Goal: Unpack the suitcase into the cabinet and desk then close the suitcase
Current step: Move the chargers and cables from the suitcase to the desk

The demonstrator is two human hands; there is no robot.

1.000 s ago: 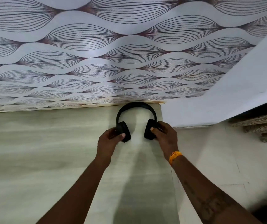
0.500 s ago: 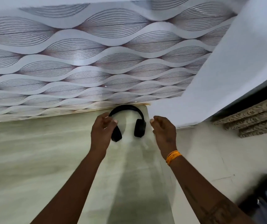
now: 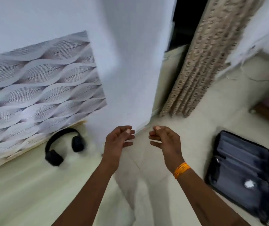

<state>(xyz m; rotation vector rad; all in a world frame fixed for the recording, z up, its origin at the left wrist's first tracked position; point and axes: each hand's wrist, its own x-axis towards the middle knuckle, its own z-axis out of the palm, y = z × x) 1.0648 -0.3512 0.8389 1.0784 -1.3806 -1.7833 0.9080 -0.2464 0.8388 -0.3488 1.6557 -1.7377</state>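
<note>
Left hand: the left hand (image 3: 119,139) hangs in mid-air at the centre of the view, palm turned toward the other hand, fingers loosely curled and slightly apart; it holds nothing and touches nothing.
Right hand: the right hand (image 3: 164,139) mirrors it just beside, fingers loosely bent, thumb uppermost, empty; an orange wristband (image 3: 181,170) circles its wrist.
Gap between hands: a narrow space separates the fingertips; the hands do not meet.
Headphones: black over-ear headphones (image 3: 63,145) lie on the pale worktop (image 3: 24,193), left of the left hand and well apart from it.
Headphones, orientation: the headband arches up toward the wall; the two ear cups point down toward the viewer, one lower left, one upper right, so the line through the cups runs obliquely.
Headphones, neighbours: the band sits close to the wave-patterned wall panel (image 3: 37,88); contact cannot be judged through the blur.
Suitcase: a dark suitcase (image 3: 241,173) lies open on the floor (image 3: 195,128) at right, near the right forearm, its long axis running from upper left to lower right.
Suitcase, contents: grey lining with pockets shows; a small white object (image 3: 249,184) rests in the nearer half, too blurred to identify.
Background: a white wall (image 3: 130,62) and a patterned curtain (image 3: 203,62) stand behind the hands.
</note>
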